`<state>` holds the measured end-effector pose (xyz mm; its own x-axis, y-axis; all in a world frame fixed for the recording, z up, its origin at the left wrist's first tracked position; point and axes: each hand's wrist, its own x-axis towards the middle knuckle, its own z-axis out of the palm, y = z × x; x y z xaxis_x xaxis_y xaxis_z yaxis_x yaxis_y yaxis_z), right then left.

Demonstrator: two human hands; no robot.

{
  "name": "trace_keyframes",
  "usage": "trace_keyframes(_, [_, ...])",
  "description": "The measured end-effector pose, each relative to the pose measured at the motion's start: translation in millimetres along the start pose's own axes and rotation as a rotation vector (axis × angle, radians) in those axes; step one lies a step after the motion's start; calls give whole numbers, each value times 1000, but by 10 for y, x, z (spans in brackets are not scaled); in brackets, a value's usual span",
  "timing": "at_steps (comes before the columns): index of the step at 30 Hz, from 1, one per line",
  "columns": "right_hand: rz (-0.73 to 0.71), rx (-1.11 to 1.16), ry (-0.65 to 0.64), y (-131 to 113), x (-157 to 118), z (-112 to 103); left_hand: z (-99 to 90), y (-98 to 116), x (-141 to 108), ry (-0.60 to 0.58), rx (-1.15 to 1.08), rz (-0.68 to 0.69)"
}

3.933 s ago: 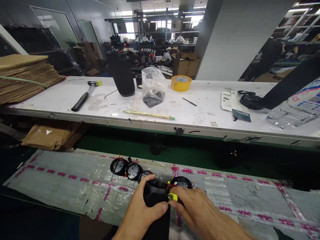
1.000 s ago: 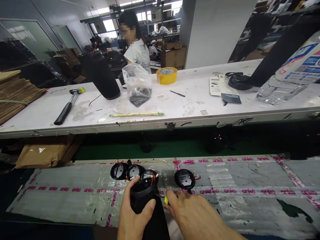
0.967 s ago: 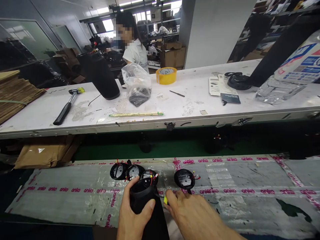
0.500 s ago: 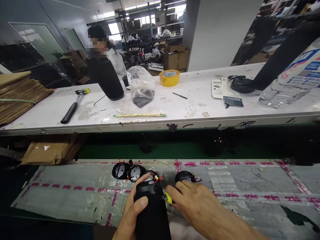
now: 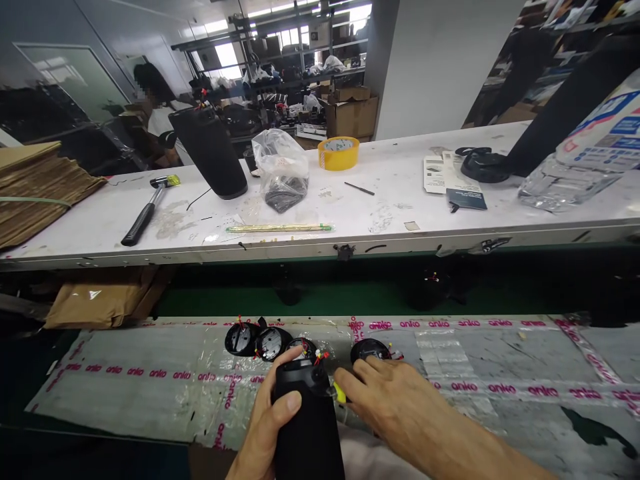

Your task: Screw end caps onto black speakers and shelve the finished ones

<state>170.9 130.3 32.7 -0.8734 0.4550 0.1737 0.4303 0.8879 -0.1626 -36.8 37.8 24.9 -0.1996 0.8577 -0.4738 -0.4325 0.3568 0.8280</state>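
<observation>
My left hand (image 5: 270, 417) is wrapped around a black, fabric-covered speaker housing (image 5: 309, 433), thumb on its near side. The housing stands tilted, its open end up, with small red, white and yellow wire connectors (image 5: 320, 357) sticking out. At the right edge of that rim my right hand (image 5: 395, 400) pinches a small yellow tool (image 5: 340, 392), most of it hidden by the fingers. Just beyond the right hand lies a round black end cap (image 5: 369, 350) with wires. Several similar black caps (image 5: 239, 340) stand in a row behind the left hand.
A white shelf runs across, bearing a hammer (image 5: 145, 217), another speaker housing (image 5: 213, 157), a bagged dark part (image 5: 285, 190), yellow tape (image 5: 339, 153) and a plastic bottle (image 5: 575, 173). Stacked cardboard (image 5: 40, 200) sits left. A person (image 5: 160, 110) is in the background.
The speaker housing and my left hand have shifted slightly right. My right hand keeps its pinch at the rim. The person behind has moved left and turned away.
</observation>
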Motion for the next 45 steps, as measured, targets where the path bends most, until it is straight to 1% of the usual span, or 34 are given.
trace_keyframes(4, [5, -107, -33, -59, -15, -2, 21, 11, -30, 75, 105, 6])
trace_keyframes(9, [26, -165, -143, -171, -6, 33, 27, 11, -67, 142, 195, 50])
trace_keyframes(14, [9, -190, -135, -186, 19, 49, -5, 17, -88, 171, 241, 63])
trace_keyframes(17, [-13, -196, -107, -152, 31, 50, -22, 17, -90, 150, 227, 54])
trace_keyframes(20, [-40, -135, -88, -75, 58, 74, -30, 5, -67, 118, 166, 40])
trace_keyframes(26, [-68, 37, -58, 106, 117, 149, -21, -28, -5, -13, 4, 27])
trace_keyframes(29, [-71, 55, -65, 131, 118, 155, -32, -31, 1, -63, -14, 38])
trace_keyframes(35, [-63, 111, -106, 139, 157, 148, -100, -79, 69, -123, -21, 53])
trace_keyframes(38, [-38, 144, -85, 170, 163, 184, -126, -149, 108, -138, -99, 3])
trace_keyframes(39, [-29, 204, -61, 177, 151, 195, -135, -175, 113, -143, -145, -12])
trace_keyframes(41, [44, 438, 32, 171, 112, 204, -159, -221, 116, -143, -254, -13])
trace_keyframes(42, [130, 585, 84, 155, 88, 204, -175, -238, 117, -136, -306, -5])
trace_keyframes(43, [248, 726, 121, 130, 65, 205, -191, -251, 118, -122, -350, 1])
trace_keyframes(44, [379, 855, 130, 97, 45, 212, -207, -259, 122, -103, -386, 0])
trace_keyframes(45, [503, 969, 113, 56, 29, 230, -219, -262, 128, -88, -417, -4])
